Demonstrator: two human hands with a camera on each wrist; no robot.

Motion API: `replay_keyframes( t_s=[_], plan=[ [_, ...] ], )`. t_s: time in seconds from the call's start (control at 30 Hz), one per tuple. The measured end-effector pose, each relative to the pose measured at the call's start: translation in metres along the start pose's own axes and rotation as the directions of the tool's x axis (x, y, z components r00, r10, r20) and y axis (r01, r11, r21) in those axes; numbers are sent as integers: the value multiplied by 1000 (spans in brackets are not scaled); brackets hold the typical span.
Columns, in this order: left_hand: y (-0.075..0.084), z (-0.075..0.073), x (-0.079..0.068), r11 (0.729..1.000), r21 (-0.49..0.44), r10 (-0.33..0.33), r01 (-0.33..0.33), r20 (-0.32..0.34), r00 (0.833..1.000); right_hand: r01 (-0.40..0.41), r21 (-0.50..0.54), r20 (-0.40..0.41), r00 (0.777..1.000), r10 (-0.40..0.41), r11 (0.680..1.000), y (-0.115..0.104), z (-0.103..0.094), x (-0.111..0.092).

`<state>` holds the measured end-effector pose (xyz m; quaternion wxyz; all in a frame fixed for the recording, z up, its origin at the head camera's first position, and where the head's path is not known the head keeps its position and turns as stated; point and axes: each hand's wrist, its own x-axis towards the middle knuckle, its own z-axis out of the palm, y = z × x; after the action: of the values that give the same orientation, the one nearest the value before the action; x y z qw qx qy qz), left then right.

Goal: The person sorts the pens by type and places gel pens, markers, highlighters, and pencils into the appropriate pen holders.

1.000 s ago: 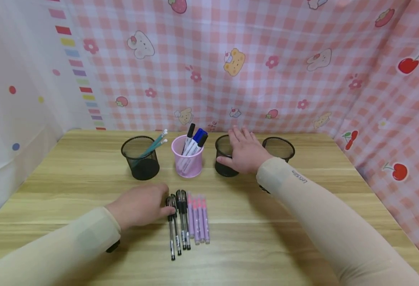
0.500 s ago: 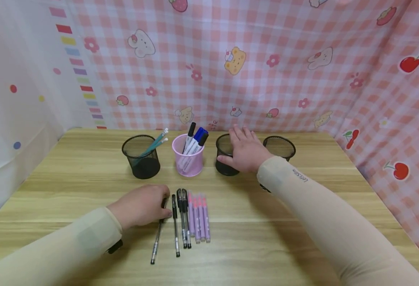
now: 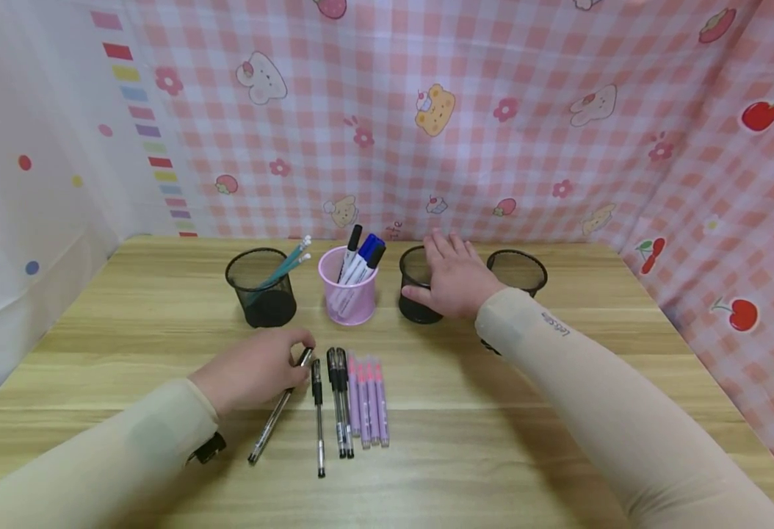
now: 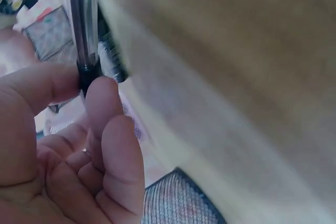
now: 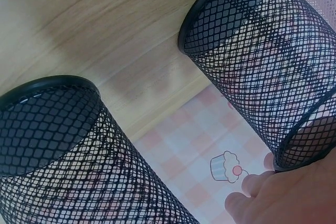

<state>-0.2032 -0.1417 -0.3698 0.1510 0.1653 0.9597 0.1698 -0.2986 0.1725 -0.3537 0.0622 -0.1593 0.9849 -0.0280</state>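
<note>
Over the pale wooden worktop (image 3: 96,353), the left hand (image 3: 251,367) is pinching a slender clear-and-black plastic pen (image 3: 271,427), now slanting farther left than before; the right hand (image 3: 461,283) is still resting, fingers spread, at a round black mesh cup's (image 3: 416,305) rim.

The pale-sleeved left arm (image 3: 109,452) slants forward and inward, its left hand (image 3: 255,371) nearer the person than the pink cup (image 3: 349,294) and to its left, back upward, thumb and fingertips meeting in a pinch, the other fingers bent. The right arm (image 3: 598,389), sleeved alike, reaches further forward; its right hand (image 3: 456,279) lies right of the pink cup, fingers straight and slightly parted, thumb pointing toward it.
</note>
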Motion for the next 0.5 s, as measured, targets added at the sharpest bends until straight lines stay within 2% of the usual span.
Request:
replay_keyframes(
  t_s=[0.17, 0.33, 0.5],
  plan=[
    [3, -12, 3, 990, -144, 7, -16, -63, 998, -6, 13, -7, 1000, 6, 1000, 0, 0, 0],
    [8, -15, 8, 954, -296, 18, -56, -128, 992, -7, 5, -10, 1000, 7, 1000, 1, 0, 0],
    [17, -15, 17, 917, -388, 15, -90, -193, 981, -9, -1, -9, 1000, 9, 1000, 1, 0, 1]
  ],
)
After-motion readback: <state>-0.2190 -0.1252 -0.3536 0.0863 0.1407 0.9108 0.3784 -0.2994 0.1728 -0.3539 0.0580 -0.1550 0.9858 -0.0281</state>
